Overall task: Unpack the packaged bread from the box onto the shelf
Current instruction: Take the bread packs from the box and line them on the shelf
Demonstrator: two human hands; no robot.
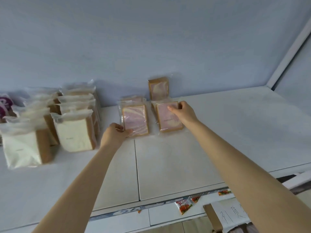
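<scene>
White flat shelf against a pale blue wall. The left clear-wrapped pink marbled bread pack lies flat, its lower-left corner pinched between thumb and fingers of the left hand. The right clear-wrapped pink marbled bread pack lies beside it, its upper-right corner gripped by the curled fingers of the right hand.

Left hand, right hand; both forearms bare to frame edge; slender fingers

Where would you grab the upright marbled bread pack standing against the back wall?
Probably pinch the upright pack across its narrow crust sides near the top, coming from the front and above: its back is against the wall, and a flat pack lies at its foot.
</scene>
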